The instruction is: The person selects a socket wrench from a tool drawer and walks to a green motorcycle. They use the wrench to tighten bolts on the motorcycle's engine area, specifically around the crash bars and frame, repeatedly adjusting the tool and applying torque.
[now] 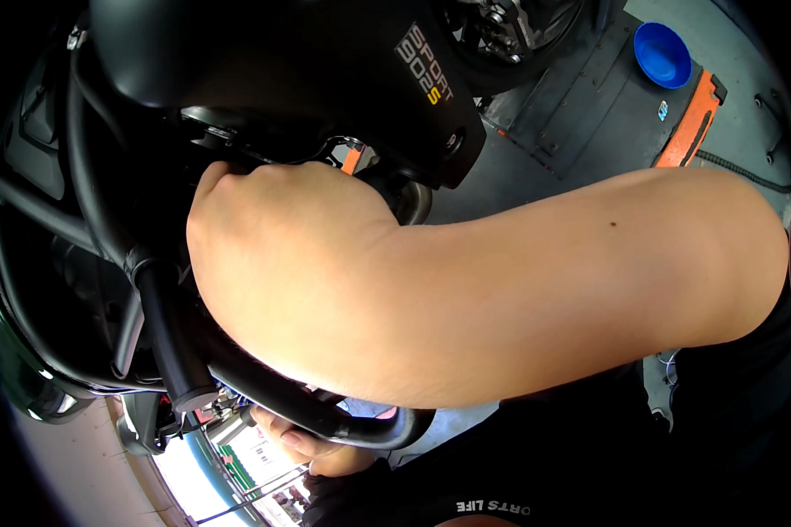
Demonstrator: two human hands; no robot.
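Observation:
My right forearm crosses the view from the right, and my right hand (286,220) is curled into a gap beneath the black motorcycle body panel (343,61). Its fingertips are hidden, so what it holds cannot be seen. A small orange part (353,158) shows just beyond the knuckles. Low in the view, my left hand (316,448) has bent fingers at the underside of a curved black tube (378,430); what they grip is unclear. A black frame bar with a capped end (171,342) lies left of my right arm.
At the upper right a dark platform (554,105) with orange edging (690,114) carries a blue bowl (662,54). A dark coiled hose (747,171) runs along the grey floor. A bright opening (202,479) shows at the lower left.

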